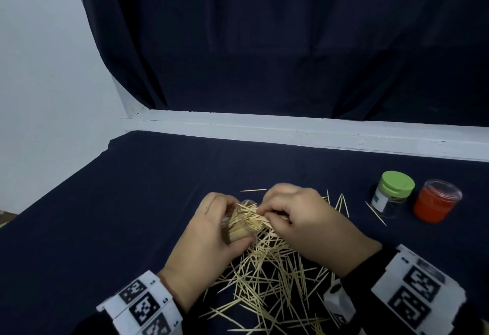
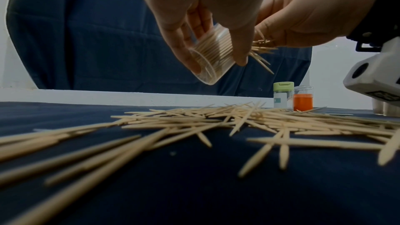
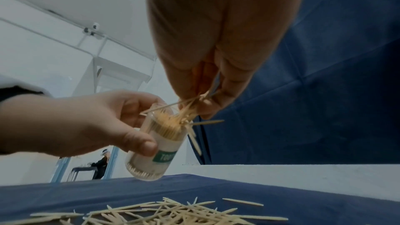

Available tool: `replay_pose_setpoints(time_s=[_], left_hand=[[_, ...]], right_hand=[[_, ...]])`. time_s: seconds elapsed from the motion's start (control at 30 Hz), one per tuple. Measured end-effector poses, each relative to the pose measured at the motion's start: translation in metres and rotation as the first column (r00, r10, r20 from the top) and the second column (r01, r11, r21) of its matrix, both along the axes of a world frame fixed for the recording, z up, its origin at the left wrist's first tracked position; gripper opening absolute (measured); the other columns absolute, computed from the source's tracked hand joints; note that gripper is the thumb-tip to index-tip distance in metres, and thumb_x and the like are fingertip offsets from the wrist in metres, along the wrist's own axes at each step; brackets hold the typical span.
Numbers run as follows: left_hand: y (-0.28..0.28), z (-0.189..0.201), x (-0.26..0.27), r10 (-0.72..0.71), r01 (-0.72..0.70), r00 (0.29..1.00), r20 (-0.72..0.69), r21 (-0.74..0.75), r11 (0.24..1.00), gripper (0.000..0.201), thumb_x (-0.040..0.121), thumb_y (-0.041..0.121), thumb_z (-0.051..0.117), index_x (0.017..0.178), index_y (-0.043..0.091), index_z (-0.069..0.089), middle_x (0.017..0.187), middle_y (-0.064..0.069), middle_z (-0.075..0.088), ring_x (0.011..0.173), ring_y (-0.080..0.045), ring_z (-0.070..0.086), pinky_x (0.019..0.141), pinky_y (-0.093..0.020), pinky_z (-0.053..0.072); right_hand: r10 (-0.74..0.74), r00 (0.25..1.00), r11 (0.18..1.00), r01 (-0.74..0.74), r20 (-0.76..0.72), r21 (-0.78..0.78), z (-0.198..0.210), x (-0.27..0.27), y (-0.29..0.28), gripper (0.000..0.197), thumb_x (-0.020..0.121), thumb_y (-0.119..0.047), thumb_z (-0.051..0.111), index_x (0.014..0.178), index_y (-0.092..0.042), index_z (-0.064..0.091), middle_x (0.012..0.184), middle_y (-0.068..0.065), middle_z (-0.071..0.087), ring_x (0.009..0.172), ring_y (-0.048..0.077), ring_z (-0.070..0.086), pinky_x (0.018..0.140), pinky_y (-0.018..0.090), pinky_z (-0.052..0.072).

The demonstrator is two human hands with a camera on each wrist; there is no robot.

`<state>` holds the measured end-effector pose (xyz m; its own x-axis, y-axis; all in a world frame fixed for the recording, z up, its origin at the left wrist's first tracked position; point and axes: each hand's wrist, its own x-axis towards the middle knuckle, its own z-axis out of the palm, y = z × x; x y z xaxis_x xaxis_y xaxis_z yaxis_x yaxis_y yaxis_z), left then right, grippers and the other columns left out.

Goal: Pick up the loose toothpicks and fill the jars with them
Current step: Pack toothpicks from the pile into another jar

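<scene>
My left hand [image 1: 211,231] grips a clear plastic jar [image 3: 155,150], tilted and lifted off the table, nearly full of toothpicks. The same jar [image 2: 213,54] shows in the left wrist view with my left hand [image 2: 207,23] curled round it. My right hand [image 1: 301,218] pinches a small bunch of toothpicks [image 3: 194,103] at the jar's open mouth; some stick out sideways. A wide heap of loose toothpicks [image 1: 270,276] lies on the dark blue cloth below both hands, also seen as the heap [image 2: 216,121] in the left wrist view.
At the right stand a green-lidded jar [image 1: 391,191] and a clear jar with orange-red content [image 1: 434,202]. A few stray toothpicks [image 1: 375,212] lie near them. A white ledge [image 1: 291,128] runs along the table's far edge under a dark curtain.
</scene>
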<state>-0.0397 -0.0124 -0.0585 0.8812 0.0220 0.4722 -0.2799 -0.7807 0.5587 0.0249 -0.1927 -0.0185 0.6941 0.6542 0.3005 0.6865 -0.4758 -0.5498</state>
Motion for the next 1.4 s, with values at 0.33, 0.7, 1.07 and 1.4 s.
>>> replay_pose_setpoints(time_s=[0.33, 0.7, 1.07, 1.4], left_hand=[[0.000, 0.001, 0.000, -0.038, 0.038, 0.999, 0.017, 0.009, 0.999, 0.047, 0.064, 0.030, 0.085, 0.101, 0.026, 0.055, 0.100, 0.015, 0.050, 0.099, 0.002, 0.049, 0.077, -0.007, 0.040], [0.000, 0.002, -0.001, -0.035, 0.036, 0.999, 0.029, -0.025, 0.999, 0.046, 0.064, 0.031, 0.085, 0.099, 0.027, 0.055, 0.097, 0.015, 0.051, 0.098, 0.002, 0.050, 0.078, -0.006, 0.039], [0.001, 0.001, -0.001, -0.029, 0.038, 0.996, 0.087, -0.100, 0.994, 0.048, 0.063, 0.032, 0.084, 0.102, 0.030, 0.054, 0.102, 0.021, 0.048, 0.101, -0.005, 0.053, 0.076, -0.016, 0.048], [0.003, 0.001, 0.000, -0.006, 0.015, 0.997, 0.080, -0.108, 0.994, 0.048, 0.063, 0.033, 0.085, 0.100, 0.030, 0.055, 0.102, 0.020, 0.049, 0.103, -0.007, 0.053, 0.076, -0.023, 0.051]], right_hand=[[0.004, 1.000, 1.000, -0.004, -0.007, 0.016, 0.008, -0.002, 0.015, 0.018, 0.080, -0.018, 0.069, 0.095, -0.029, 0.070, 0.098, -0.018, 0.056, 0.101, 0.003, 0.045, 0.098, 0.034, 0.035], [0.088, 0.995, 0.994, -0.085, -0.041, 0.063, 0.015, -0.005, 0.022, 0.013, 0.083, -0.016, 0.067, 0.088, -0.027, 0.073, 0.086, -0.015, 0.053, 0.089, 0.002, 0.048, 0.083, 0.019, 0.037], [0.021, 0.993, 0.965, 0.009, -0.114, 0.261, 0.011, 0.001, 0.007, 0.012, 0.077, -0.020, 0.073, 0.085, -0.029, 0.074, 0.101, -0.017, 0.053, 0.104, 0.004, 0.052, 0.092, 0.029, 0.044], [-0.078, 0.901, 0.926, 0.224, -0.428, 0.303, 0.017, -0.005, -0.011, 0.020, 0.071, -0.010, 0.081, 0.083, -0.024, 0.072, 0.070, -0.003, 0.070, 0.060, 0.009, 0.068, 0.059, 0.017, 0.051]])
